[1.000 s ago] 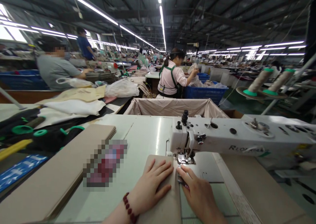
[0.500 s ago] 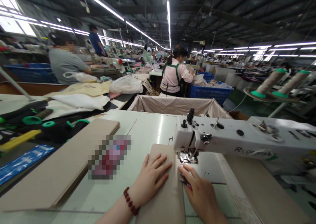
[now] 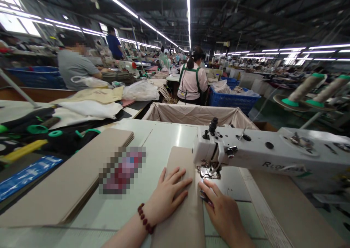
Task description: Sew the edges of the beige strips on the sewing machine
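Panel position, what do you see?

A long beige panel (image 3: pixel 182 204) lies on the white sewing bench (image 3: pixel 164 138), its long axis running straight ahead from the person. Its right edge passes just beside the presser foot (image 3: pixel 209 172) of the sewing machine (image 3: pixel 246 149). Whether any of it sits under the foot, I can't tell.

Which hand is nearer that foot?

The right hand (image 3: pixel 222 214). It rests at the panel's right edge, with its grip curled and apparently closed on a small metal-and-pink item (image 3: pixel 206 200). That could be thread snips, but it's too small to be sure.

And the left hand?

The left hand (image 3: pixel 170 194) lies flat on the panel, fingers spread and grip open, with a red bead bracelet (image 3: pixel 144 218) on its wrist.

What's around them?

A stack of beige panels (image 3: pixel 68 175) sits on the bench to the left. Thread cones (image 3: pixel 303 89) stand off to the right, and beyond the machine a co-worker (image 3: pixel 193 82) in a green apron stands beside a blue plastic crate (image 3: pixel 232 98)
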Tool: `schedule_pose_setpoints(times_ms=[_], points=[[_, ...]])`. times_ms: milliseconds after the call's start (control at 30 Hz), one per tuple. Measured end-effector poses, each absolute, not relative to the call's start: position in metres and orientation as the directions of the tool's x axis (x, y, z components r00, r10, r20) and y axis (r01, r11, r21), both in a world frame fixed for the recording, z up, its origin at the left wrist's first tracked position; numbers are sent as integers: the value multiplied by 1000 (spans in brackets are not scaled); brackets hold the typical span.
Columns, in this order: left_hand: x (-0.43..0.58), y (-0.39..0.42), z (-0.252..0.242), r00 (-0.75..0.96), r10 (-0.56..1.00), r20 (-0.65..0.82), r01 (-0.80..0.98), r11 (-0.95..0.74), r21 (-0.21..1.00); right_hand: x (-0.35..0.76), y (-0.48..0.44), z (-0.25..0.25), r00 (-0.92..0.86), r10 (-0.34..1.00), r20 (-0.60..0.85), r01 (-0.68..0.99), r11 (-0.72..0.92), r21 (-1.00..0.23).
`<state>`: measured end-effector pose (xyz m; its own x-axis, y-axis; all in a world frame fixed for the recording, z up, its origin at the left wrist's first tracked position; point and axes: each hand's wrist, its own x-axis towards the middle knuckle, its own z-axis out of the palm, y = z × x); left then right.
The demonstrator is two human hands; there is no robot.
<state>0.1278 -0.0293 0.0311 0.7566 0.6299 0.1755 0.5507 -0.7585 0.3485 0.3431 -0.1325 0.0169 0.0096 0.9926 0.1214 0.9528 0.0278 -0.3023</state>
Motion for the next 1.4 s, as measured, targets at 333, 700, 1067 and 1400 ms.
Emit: schedule_pose_setpoints(times_ms=[333,700,1067,1400], points=[[129,-29,33,763,631,143,558,-754,347,344,-134,18,-1,991,132,945,44,-323],[128,-28,29,761,633,139,565,-753,338,344,-133,15,11,993,120,943,30,-332],[128,-29,28,758,633,157,559,-755,344,345,-134,13,-1,992,124,947,42,-320],[131,-28,26,748,642,165,577,-753,315,345,-133,13,-9,993,117,944,47,-327]])
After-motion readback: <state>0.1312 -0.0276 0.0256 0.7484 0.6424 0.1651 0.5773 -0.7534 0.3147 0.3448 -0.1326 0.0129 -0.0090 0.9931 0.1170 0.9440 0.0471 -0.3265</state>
